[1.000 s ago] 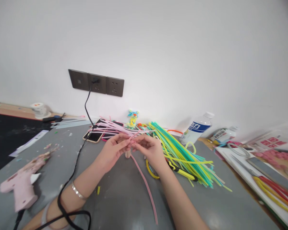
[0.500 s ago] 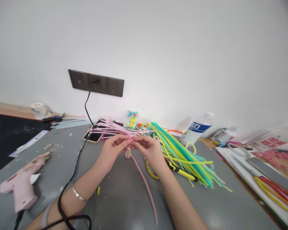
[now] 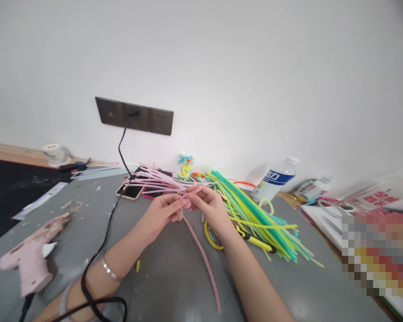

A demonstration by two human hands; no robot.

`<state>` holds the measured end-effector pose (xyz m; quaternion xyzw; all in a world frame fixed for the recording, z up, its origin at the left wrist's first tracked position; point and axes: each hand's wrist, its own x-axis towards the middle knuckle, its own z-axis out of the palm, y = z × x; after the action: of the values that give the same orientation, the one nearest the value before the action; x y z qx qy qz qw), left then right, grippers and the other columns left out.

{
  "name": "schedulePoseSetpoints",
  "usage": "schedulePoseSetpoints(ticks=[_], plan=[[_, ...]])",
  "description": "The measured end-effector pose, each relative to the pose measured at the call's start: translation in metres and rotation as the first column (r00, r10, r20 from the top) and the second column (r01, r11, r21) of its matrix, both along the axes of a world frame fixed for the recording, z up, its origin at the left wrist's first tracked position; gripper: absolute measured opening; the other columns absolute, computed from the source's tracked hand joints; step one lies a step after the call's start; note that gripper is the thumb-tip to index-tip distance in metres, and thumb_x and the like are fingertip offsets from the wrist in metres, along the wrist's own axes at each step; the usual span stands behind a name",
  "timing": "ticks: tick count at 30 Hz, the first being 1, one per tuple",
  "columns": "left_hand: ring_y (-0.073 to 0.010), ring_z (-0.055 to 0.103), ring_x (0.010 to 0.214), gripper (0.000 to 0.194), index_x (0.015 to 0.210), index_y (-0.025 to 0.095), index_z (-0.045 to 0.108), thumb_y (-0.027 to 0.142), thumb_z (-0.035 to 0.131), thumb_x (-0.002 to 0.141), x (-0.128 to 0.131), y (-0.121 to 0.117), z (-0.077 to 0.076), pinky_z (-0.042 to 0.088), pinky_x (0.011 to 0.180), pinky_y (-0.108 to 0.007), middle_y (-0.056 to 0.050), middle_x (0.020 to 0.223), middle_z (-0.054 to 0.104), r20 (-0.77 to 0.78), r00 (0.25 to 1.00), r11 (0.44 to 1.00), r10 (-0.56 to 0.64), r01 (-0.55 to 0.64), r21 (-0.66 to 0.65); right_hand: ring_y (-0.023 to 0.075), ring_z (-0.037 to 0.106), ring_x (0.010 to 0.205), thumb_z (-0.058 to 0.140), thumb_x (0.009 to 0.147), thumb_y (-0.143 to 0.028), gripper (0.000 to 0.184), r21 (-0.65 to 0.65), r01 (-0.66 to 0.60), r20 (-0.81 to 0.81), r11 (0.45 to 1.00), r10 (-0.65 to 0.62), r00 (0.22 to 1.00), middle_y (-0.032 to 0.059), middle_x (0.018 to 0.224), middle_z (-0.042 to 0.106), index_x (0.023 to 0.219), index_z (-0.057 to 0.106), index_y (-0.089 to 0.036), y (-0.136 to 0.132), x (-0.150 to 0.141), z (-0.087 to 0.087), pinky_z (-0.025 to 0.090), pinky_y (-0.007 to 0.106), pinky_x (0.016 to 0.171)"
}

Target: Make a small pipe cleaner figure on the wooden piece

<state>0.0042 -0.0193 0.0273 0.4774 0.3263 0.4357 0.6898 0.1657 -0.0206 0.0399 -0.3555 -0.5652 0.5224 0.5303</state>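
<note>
A pink pipe cleaner (image 3: 204,259) hangs from between my hands, its long tail curving down toward the table's front. My left hand (image 3: 166,208) pinches the coiled pink part of it between thumb and fingers. My right hand (image 3: 208,205) closes on the same pipe cleaner, where a short loop shows at the fingertips. A small pale piece beneath my left fingers is mostly hidden. Just behind my hands lies a bunch of pale pink pipe cleaners (image 3: 157,179). To the right is a larger pile of green and yellow pipe cleaners (image 3: 255,219).
A pink glue gun (image 3: 33,264) lies at left, and a black cable (image 3: 104,237) crosses my left forearm. Phones (image 3: 129,192), a small figure (image 3: 185,166), a bottle (image 3: 275,179) and a yellow-handled tool (image 3: 258,243) stand or lie around. The right edge is partly pixelated.
My hands have shifted slightly; the right has turned, bringing the pink loop and coil into clearer view. The pale piece is now more covered by my left fingers.
</note>
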Motion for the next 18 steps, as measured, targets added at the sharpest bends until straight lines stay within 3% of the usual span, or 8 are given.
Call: schedulePoseSetpoints(ticks=[5, 18], plan=[[-0.0090, 0.046, 0.055, 0.028, 0.072, 0.014, 0.065, 0.039, 0.074, 0.078, 0.0001, 0.0002, -0.0007, 0.032, 0.054, -0.022, 0.003, 0.058, 0.048, -0.010, 1.000, 1.000, -0.026, 0.026, 0.009, 0.0092, 0.055, 0.055, 0.073, 0.080, -0.038, 0.024, 0.013, 0.029, -0.067, 0.999, -0.028, 0.997, -0.0033, 0.067, 0.060, 0.077, 0.058, -0.019, -0.0009, -0.0013, 0.0001, 0.047, 0.022, 0.053], [-0.0097, 0.053, 0.063, 0.024, 0.080, 0.017, 0.057, 0.037, 0.071, 0.081, 0.0002, -0.0042, 0.0079, 0.037, 0.054, -0.020, 0.002, 0.071, 0.055, 0.055, 0.998, 0.999, -0.024, 0.027, -0.040, 0.0122, 0.060, 0.061, 0.069, 0.083, -0.039, 0.025, 0.069, 0.069, -0.059, 0.995, -0.065, 0.996, -0.0013, 0.070, 0.063, 0.079, 0.054, -0.020, -0.0028, -0.0035, 0.0009, 0.050, 0.025, 0.059]])
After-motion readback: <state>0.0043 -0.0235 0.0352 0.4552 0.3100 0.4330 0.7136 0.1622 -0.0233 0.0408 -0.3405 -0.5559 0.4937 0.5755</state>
